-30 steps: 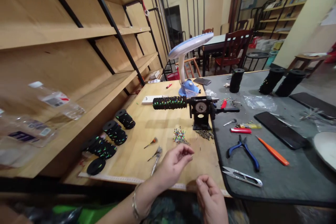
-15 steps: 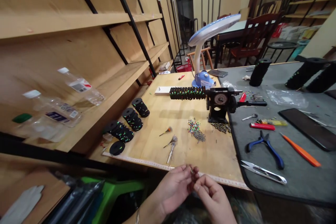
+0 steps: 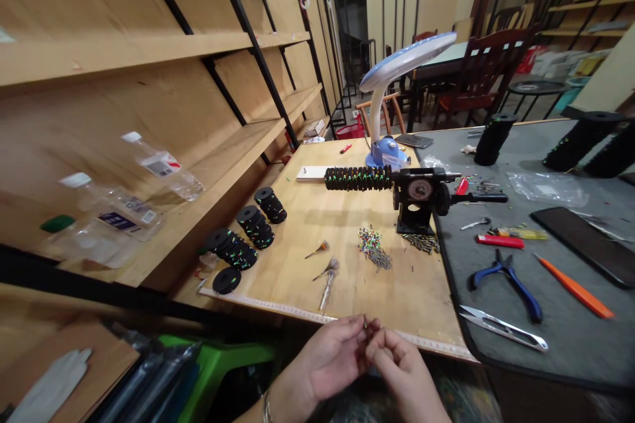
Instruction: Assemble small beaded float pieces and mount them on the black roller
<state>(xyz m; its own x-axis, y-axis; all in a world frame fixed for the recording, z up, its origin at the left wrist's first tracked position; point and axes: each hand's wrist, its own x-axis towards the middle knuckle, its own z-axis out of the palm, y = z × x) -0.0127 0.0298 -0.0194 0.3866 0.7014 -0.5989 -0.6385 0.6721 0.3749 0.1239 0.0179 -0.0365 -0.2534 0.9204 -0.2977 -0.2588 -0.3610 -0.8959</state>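
Room: shelving (image 3: 149, 49) with plastic bottles (image 3: 166, 165) stood to the left of your hands, and a desk lamp (image 3: 409, 61) rose well ahead of them
Table: bare wood (image 3: 292, 218) lay in front of your hands, a grey mat (image 3: 570, 360) to their right
Left hand (image 3: 337, 357): palm half turned up at the table's near edge, thumb and fingertips seemingly pinched on a tiny piece (image 3: 366, 325)
Right hand (image 3: 404, 367): fingers curled, thumb and forefinger drawn together just beside the left fingertips; whether they gripped anything, I could not tell
Tiny piece: at your left fingertips, where your hands met, too small to identify
Beads (image 3: 370, 238): a many-coloured heap ahead of your hands, with small grey pieces (image 3: 381, 259) on its near side
Winder (image 3: 419, 195): beyond the heap, bearing a ribbed black roll (image 3: 357, 178)
Tools: pliers (image 3: 505, 266) and snips (image 3: 483, 318) lay on the mat, right of your hands
Handling: a light, steady left pinch seemed best, with your right fingertips making only the fine movements
Risk: so small a piece could easily have slipped past the edge, so working further over the wood would have been safer
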